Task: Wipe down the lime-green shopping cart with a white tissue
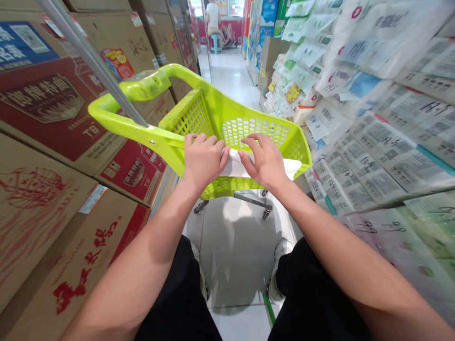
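A lime-green plastic shopping basket [213, 109] on wheels stands in front of me in a narrow shop aisle. A white package [236, 166] rests on the basket's near rim. My left hand [203, 158] is closed over the package's left end, fingers curled on top. My right hand [265, 161] presses on the package's right part with fingers bent and pinching its edge. Both forearms reach forward over my knees. The basket's handle [117, 116] sticks out to the left, with a grey metal pole [92, 59] rising from it.
Stacked brown and red cardboard boxes [53, 156] wall the left side. Shelves of white and green packaged goods [373, 132] fill the right. The tiled aisle floor [231, 76] runs ahead to a person [213, 16] near a blue stool [215, 42].
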The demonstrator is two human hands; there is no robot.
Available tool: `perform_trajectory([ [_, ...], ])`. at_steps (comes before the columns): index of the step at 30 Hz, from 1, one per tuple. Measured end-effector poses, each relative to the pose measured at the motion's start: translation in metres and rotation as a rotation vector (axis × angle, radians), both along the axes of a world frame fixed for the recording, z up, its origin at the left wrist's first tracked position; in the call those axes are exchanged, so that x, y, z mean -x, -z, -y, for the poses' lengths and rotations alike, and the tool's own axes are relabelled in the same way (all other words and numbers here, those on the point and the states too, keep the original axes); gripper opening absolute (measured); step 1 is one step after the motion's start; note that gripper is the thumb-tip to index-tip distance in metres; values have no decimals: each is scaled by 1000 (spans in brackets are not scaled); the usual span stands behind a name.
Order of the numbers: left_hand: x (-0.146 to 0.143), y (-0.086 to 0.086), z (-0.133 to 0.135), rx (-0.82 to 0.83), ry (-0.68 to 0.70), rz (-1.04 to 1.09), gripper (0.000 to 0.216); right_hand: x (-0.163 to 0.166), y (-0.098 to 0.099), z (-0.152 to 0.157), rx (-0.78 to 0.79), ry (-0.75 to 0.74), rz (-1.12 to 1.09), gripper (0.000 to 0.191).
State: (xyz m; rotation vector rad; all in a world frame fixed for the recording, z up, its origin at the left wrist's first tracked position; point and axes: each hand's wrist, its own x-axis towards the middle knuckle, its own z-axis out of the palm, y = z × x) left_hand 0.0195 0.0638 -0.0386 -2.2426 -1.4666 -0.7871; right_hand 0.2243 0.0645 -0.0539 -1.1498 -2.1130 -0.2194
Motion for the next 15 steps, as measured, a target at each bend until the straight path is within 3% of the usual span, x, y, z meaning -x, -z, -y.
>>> perform_trajectory([
  [4,6,-5,0,-23,22,29,32,19,-7,1,209,146,110,61],
  [7,24,-12,-2,-132,-41,150,26,22,-13,1,358,307,179,74],
  [10,45,-18,-5,-187,-124,243,18,12,-14,-3,379,380,194,73],
  [15,58,-17,-6,-80,-36,216,21,-34,-1,-22,339,542,188,66],
])
